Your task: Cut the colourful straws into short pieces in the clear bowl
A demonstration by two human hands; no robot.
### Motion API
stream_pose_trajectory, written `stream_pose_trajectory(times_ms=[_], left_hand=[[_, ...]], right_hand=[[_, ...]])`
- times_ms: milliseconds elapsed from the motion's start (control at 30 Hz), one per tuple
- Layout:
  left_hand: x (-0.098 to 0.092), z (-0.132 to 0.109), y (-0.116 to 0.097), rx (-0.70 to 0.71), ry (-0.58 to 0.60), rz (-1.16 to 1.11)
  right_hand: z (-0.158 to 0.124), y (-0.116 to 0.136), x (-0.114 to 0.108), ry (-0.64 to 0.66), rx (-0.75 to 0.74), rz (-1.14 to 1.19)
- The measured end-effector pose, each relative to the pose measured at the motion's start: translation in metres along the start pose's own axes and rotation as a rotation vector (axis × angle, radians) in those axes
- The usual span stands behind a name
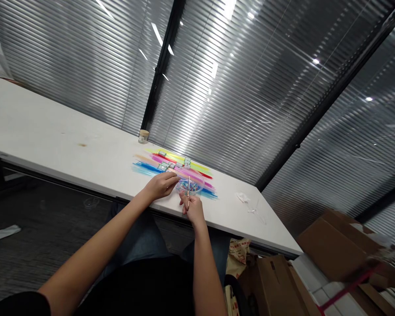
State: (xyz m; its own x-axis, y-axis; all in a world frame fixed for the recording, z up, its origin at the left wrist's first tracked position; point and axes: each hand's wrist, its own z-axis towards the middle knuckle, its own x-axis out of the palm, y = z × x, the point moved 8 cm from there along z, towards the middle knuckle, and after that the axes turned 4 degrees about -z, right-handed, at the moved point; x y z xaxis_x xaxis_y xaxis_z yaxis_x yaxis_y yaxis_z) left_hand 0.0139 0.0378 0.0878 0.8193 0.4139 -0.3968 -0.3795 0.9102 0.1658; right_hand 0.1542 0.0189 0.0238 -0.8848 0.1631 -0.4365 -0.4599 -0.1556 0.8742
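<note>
My right hand (195, 210) is closed around a slim pair of scissors (188, 193), with the blades pointing away from me over a clear plastic bowl (203, 177). Small bits in blue, red and white (191, 188) lie inside the bowl. On the bowl's left, my left hand (162, 185) has its fingertips pinched together close to the blades; what they hold is too thin and blurred to name. Long thin strips in blue (145, 168), pink, red and yellow (202, 167) lie in bands behind and beside the bowl. Several small clear packets (163, 166) rest on these strips.
A small jar with a tan lid (143, 136) stands at the table's back edge, by the blinds. Crumpled white tissue (242, 197) and a clear plastic piece (252, 210) lie at right on the white table (112, 164). Cardboard boxes (278, 285) crowd the floor at right.
</note>
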Motion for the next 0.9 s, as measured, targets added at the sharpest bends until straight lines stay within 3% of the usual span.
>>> stream_pose_trajectory(times_ms=[333, 600, 900], left_hand=[[-0.0014, 0.0011, 0.0014, -0.024, -0.016, -0.009], [-0.0013, 0.0018, -0.0017, 0.005, 0.002, 0.005], [0.0009, 0.0006, -0.0036, 0.032, 0.023, -0.002]], right_hand=[[0.0013, -0.0030, -0.0041, -0.073, 0.013, 0.051], [-0.0017, 0.0026, 0.0022, 0.017, -0.006, 0.033], [-0.0018, 0.0031, 0.0021, 0.009, -0.002, -0.001]])
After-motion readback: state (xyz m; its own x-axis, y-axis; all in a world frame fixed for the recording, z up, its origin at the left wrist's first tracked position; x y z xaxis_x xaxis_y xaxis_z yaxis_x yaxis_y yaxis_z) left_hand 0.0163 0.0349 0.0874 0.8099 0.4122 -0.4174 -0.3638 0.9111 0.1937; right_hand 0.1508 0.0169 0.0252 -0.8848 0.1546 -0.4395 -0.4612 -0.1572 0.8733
